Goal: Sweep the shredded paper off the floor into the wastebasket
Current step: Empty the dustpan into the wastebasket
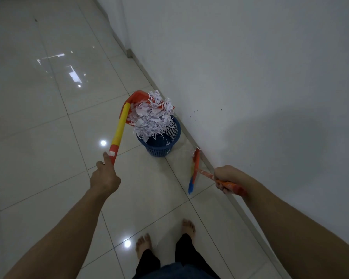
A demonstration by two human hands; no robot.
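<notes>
Under your bare feet you have a glossy, smooth pale tiled floor (pixel 38 97), mirror-bright with light glare on the left. On the right, a matt white painted wall (pixel 250 67), a few dark specks on it. Near the wall, the blue perforated plastic wastebasket (pixel 163 143), lattice sides, dull sheen. Above it, the red smooth plastic dustpan (pixel 136 97) on its yellow-and-red glossy handle (pixel 121 127), heaped with white shredded paper strips (pixel 151 115), matt and crinkled. The small broom with red, yellow and blue bristles (pixel 193 172) looks synthetic, its orange handle slick plastic.
</notes>
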